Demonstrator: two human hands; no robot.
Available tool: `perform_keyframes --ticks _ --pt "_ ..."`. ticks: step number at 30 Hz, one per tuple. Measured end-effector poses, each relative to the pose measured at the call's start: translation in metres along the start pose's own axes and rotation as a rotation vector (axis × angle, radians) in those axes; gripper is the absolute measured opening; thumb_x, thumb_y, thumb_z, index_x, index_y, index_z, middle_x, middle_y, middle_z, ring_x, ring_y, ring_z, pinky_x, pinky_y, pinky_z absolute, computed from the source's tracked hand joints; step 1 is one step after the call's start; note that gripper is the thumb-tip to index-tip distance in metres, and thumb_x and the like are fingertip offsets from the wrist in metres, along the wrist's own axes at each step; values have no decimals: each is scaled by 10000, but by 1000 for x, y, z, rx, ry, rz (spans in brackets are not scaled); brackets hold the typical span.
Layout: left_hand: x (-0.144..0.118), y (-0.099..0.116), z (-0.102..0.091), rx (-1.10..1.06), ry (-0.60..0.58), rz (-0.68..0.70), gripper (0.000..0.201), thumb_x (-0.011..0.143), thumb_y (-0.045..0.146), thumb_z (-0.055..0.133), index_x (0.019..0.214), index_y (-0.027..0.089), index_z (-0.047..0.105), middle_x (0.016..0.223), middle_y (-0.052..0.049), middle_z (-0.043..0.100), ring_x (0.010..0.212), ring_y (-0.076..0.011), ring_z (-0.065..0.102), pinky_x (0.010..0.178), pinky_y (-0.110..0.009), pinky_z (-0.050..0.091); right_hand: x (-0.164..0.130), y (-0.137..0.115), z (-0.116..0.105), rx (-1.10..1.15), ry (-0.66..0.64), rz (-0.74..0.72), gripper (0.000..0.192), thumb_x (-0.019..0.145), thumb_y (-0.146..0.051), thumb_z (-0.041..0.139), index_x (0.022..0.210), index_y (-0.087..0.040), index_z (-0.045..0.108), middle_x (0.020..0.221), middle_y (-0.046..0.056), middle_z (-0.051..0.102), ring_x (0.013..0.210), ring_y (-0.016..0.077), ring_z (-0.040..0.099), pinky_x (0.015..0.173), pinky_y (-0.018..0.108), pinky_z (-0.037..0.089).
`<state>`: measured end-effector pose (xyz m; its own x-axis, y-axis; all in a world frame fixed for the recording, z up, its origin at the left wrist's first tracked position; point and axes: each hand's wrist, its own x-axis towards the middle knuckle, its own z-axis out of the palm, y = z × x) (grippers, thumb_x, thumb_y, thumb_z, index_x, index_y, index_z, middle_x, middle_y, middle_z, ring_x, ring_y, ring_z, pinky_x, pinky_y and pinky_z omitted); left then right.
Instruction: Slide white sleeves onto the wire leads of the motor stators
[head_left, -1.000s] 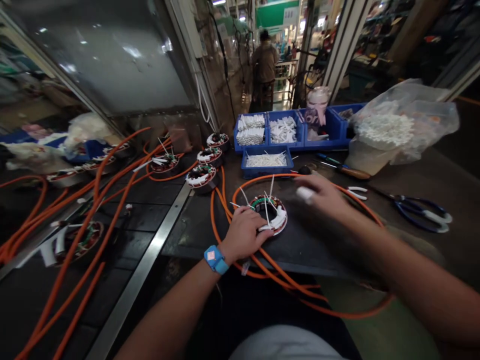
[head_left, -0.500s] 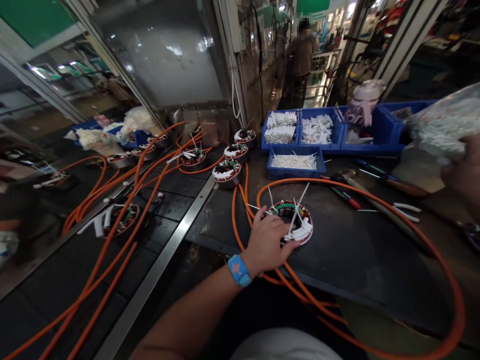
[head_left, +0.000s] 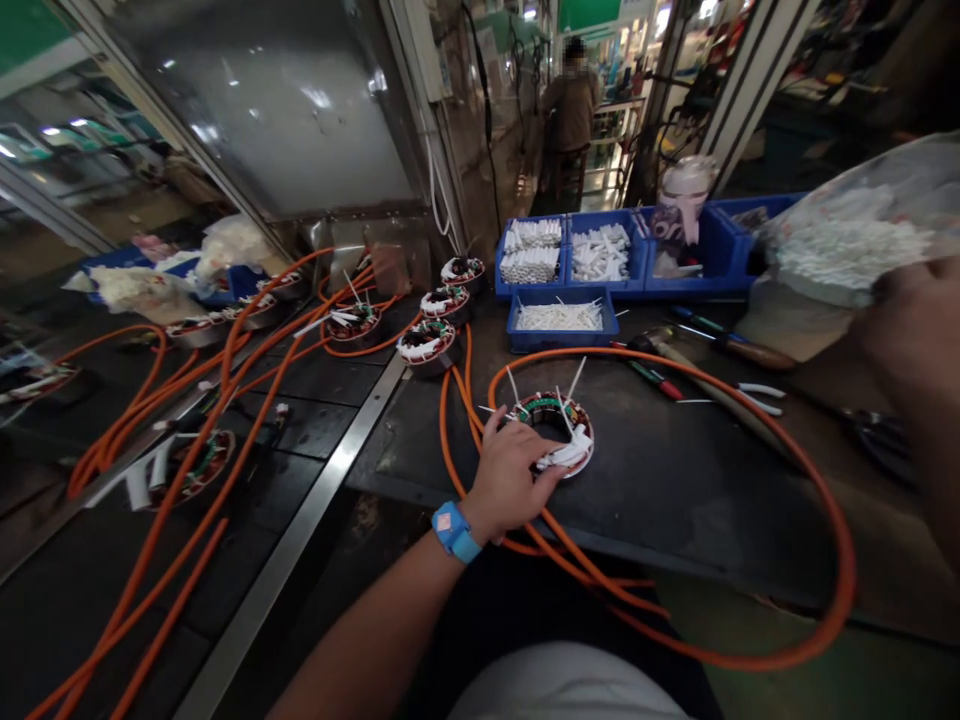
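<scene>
Bins point(head_left: 568, 258) of blue plastic stand in a row at the far edge of the counter point(head_left: 675, 480): 1 holds stacked white tubes point(head_left: 531, 262), the next loose white sleeves point(head_left: 600, 254), and a shallower tray point(head_left: 559, 320) in front of them holds thin white strips. A pale cup point(head_left: 679, 205) stands in the row further right. At the far right a clear plastic bag point(head_left: 847, 240) is full of small white pieces, and the right hand point(head_left: 911, 335) is up against its lower side; blur hides whether its fingers are closed or spread, so I cannot tell.

The left hand point(head_left: 510, 478), with a blue wristband point(head_left: 454, 532), lies fingers spread on the near rim of a round stator point(head_left: 556, 430) with white sleeves and ties sticking up, near the counter's front edge. An orange cable point(head_left: 750, 400) loops wide around the stator and hangs past the front edge. Screwdrivers point(head_left: 705, 340) lie behind the loop. Inside the loop, right of the stator, the dark counter is bare. To the left, past a metal rail point(head_left: 330, 480), more stators point(head_left: 426, 342) and orange cables crowd a lower belt point(head_left: 90, 560). A person point(head_left: 570, 110) stands far back in the aisle.
</scene>
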<state>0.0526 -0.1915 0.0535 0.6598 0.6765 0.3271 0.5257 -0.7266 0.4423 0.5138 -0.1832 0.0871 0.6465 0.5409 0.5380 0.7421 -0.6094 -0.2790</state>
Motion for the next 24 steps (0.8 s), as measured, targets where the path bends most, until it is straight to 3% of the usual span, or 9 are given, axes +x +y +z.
perform_keyframes --ticks 4,8,10,12,14,15,19,24 --pt "-1 2 2 51 18 8 257 810 288 567 1057 235 615 951 -21 660 980 -202 552 1086 -545 155 -1 -6 -7 56 94 -27 308 726 -168 649 1021 -81 658 1119 167 590 957 162 578 606 314 341" --pt "-1 2 5 17 48 16 190 827 276 538 985 225 631 861 -25 641 888 -189 561 1048 -504 252 -36 -21 -27 364 159 -85 332 777 -208 600 1083 -79 583 935 140 672 789 136 633 597 241 410" --pt "0 1 6 -5 43 17 208 827 272 535 1007 213 622 869 -33 632 884 -190 552 1010 -470 309 -82 -35 -48 489 140 -256 272 719 -194 652 984 -144 620 879 114 693 775 171 651 617 256 458" --pt "0 0 7 -18 55 14 230 828 267 535 1035 201 610 906 -45 629 908 -197 542 980 -454 337 -142 -51 -70 693 -57 -608 195 759 -167 588 940 -226 627 885 75 700 792 177 661 664 282 508" --pt "1 0 8 -29 72 32 206 831 260 534 1007 198 620 888 -47 630 896 -197 540 952 -440 357 -202 -62 -87 919 -267 -952 254 804 -125 492 979 -279 593 989 53 692 935 179 647 741 296 543" --pt "2 -1 9 -32 79 45 183 832 257 535 977 198 629 862 -44 631 878 -194 541 940 -432 363 -229 -66 -93 963 -324 -1010 276 811 -114 486 1005 -284 585 1009 43 689 969 167 638 766 280 547" --pt "2 -2 11 -23 111 80 158 835 245 541 949 196 640 839 -41 640 870 -192 540 931 -425 358 -294 -66 -93 966 -355 -990 302 817 -79 485 1083 -210 548 1001 72 692 1030 154 612 830 260 544" --pt "1 -7 10 -10 83 122 183 839 240 539 994 188 623 901 -54 641 922 -205 535 947 -445 343 -313 -59 -79 984 -283 -1001 189 866 -65 401 957 -121 557 988 117 685 1083 158 580 870 275 527"
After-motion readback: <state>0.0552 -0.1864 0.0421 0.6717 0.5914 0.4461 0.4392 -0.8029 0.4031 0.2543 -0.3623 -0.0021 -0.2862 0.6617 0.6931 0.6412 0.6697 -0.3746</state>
